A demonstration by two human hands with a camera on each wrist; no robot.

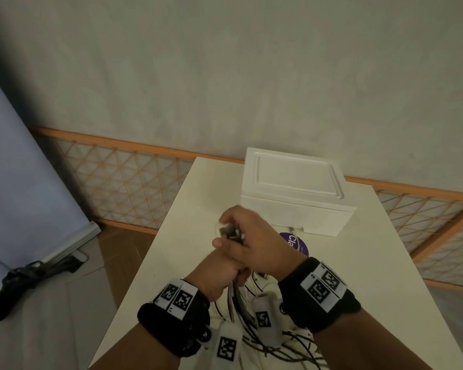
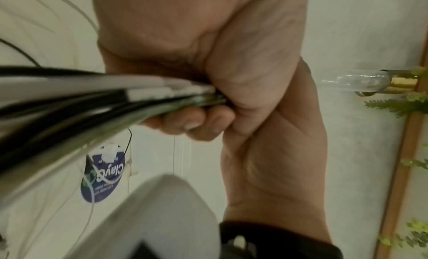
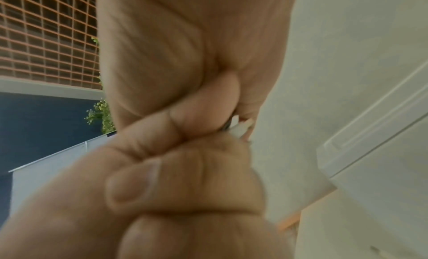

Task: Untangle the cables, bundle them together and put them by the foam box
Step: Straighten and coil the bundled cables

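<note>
Wrist bands (image 1: 181, 313) with printed tags fill the bottom of the head view, nearest the lens. Going left to right: the left hand (image 1: 219, 273) is fisted round the cables (image 1: 241, 297), fingers curled tight on the gathered strands; the left wrist view shows black and white leads running into that closed grip. Just above it, touching, the right hand (image 1: 249, 239) has its fingers bent over the cable ends, where small plugs (image 1: 231, 233) stick out. It looks clamped on them, though the fingertips themselves are hidden.

The cables hang from the fists and trail in loose loops over the table (image 1: 177, 236) toward the person, with some still crossing one another. Beyond the hands stands the foam box (image 1: 294, 193), lid on, with a purple sticker (image 1: 296, 243) on the table between.

The step looks like evening up the ends into one bunch. To do it well, I would keep the left fist firm as the anchor and let the right hand square the plugs, then draw the slack through so no loop stays caught lower down.

Hard to make out: how many cables there are, whether any knots remain in the strands cut off at the bottom edge, and whether a tie is present. Both wrist views are blurred and mostly skin.
</note>
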